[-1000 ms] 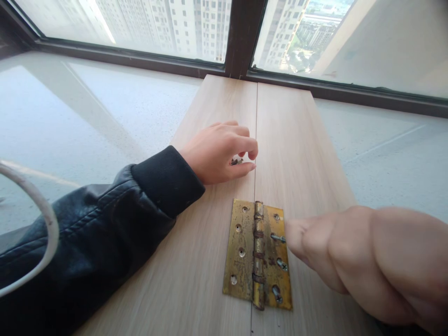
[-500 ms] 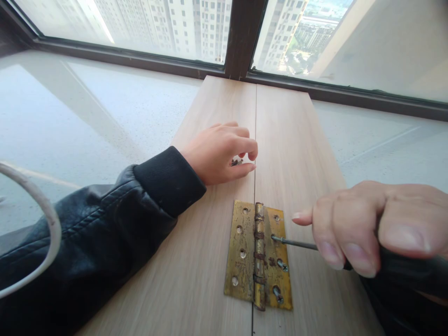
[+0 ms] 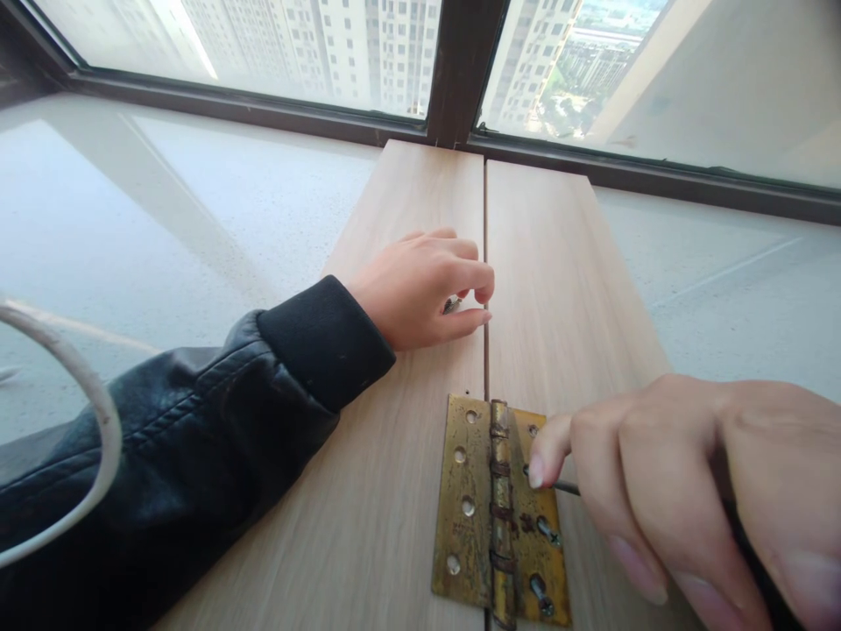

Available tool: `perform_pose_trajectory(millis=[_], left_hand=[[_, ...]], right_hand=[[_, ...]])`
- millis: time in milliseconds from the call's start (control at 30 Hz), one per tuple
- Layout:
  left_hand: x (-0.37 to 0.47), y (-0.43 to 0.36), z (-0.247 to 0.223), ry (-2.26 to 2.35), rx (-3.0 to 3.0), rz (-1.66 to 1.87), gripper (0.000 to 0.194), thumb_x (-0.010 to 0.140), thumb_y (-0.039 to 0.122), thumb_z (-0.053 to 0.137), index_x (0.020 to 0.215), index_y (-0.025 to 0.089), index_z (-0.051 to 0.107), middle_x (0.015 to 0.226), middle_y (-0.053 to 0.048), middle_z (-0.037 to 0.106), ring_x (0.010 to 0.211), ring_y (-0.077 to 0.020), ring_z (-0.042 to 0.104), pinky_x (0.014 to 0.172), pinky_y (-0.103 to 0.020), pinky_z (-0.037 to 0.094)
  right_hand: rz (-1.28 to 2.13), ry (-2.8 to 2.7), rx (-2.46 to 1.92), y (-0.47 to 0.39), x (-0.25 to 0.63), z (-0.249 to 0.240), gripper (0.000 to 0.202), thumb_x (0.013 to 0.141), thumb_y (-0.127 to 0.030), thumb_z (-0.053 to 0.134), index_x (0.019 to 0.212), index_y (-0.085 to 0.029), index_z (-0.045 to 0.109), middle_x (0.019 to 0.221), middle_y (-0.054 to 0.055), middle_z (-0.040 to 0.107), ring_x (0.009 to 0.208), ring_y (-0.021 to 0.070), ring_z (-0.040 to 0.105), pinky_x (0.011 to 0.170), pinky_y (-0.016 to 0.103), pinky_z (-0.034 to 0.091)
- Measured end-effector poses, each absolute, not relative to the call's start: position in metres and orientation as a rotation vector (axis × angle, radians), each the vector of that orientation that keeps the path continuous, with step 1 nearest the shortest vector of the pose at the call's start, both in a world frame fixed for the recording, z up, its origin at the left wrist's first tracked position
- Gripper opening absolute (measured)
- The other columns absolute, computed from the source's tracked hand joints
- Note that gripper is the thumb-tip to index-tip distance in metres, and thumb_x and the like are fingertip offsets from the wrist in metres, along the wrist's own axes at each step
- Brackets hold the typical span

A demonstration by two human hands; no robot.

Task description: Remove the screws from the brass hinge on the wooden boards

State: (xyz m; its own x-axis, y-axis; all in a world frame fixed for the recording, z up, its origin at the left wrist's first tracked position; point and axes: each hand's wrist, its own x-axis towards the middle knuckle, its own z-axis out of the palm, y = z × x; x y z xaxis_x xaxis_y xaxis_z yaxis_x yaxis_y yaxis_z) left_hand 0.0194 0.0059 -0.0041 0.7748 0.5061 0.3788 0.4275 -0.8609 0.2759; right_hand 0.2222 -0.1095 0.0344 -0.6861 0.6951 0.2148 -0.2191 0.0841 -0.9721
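Rust-spotted, brass-coloured metal hinge [image 3: 500, 513]: lies opened flat across the seam between two pale wood-grain boards [image 3: 368, 491], barrel along that seam.
Left leaf of hinge: shows four bare round holes.
Right leaf of hinge: bears two silvery cross-head screws [image 3: 547, 530], leaning in the lower two holes.
Bare right hand [image 3: 683, 482]: wrapped around the black handle of a screwdriver with a thin dark metal shaft [image 3: 568, 487], right of the hinge; index fingertip reaching over the right leaf and covering the shaft's end.
Bare left hand [image 3: 427, 294]: rests beyond the hinge, fingers curled, thumb and index finger apart; small metal pieces [image 3: 452, 304] visible in the hollow, impossible to tell whether gripped.
Black leather sleeve [image 3: 216, 438]: left of the hinge, ending in a ribbed cuff.
White cable [image 3: 98, 421]: loops far left of the hinge.
Dark brown window frame [image 3: 453, 79]: well beyond the hinge, behind the boards.
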Motion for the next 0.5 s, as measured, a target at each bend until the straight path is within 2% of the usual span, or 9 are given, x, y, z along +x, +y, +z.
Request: perform_pose_trajectory(millis=[200,300,400,500], left_hand=[[0.022,0.009,-0.003,0.726,2.798,0.708,0.015,0.085,0.028,0.057,0.080,0.019,0.068,0.077,-0.003,0.064,0.076,-0.0164,0.055,0.072,-0.032,0.044],[0.015,0.003,0.015,0.700,2.801,0.686,0.022,0.088,0.030,0.052,0.073,0.019,0.065,0.074,-0.002,0.063,0.070,-0.0143,0.055,0.069,-0.031,0.043],[0.000,-0.032,0.035,0.647,2.843,0.513,0.032,0.088,0.036,0.053,0.061,0.019,0.056,0.061,0.000,0.057,0.057,-0.0120,0.047,0.060,-0.030,0.039],[-0.010,-0.096,0.036,0.678,2.857,0.544,0.035,0.086,0.037,0.057,0.054,0.023,0.050,0.052,0.001,0.048,0.049,-0.0133,0.039,0.049,-0.033,0.033]], right_hand=[[1.701,-1.735,-0.508,-0.108,0.224,0.040,0.049,0.074,-0.075,0.056,0.071,-0.027,0.068,0.068,-0.001,0.065,0.068,0.0169,0.062,0.081,0.040,0.049],[1.655,-1.743,-0.529,-0.110,0.224,0.039,0.051,0.072,-0.076,0.059,0.070,-0.026,0.068,0.071,0.000,0.063,0.068,0.0161,0.061,0.083,0.038,0.049],[1.642,-1.739,-0.482,-0.107,0.229,0.032,0.043,0.066,-0.067,0.072,0.072,-0.025,0.071,0.075,0.001,0.061,0.070,0.0153,0.060,0.083,0.034,0.050],[1.688,-1.853,-0.279,-0.098,0.238,0.023,0.031,0.067,-0.052,0.079,0.083,-0.026,0.074,0.083,0.003,0.061,0.079,0.0178,0.061,0.086,0.034,0.049]])
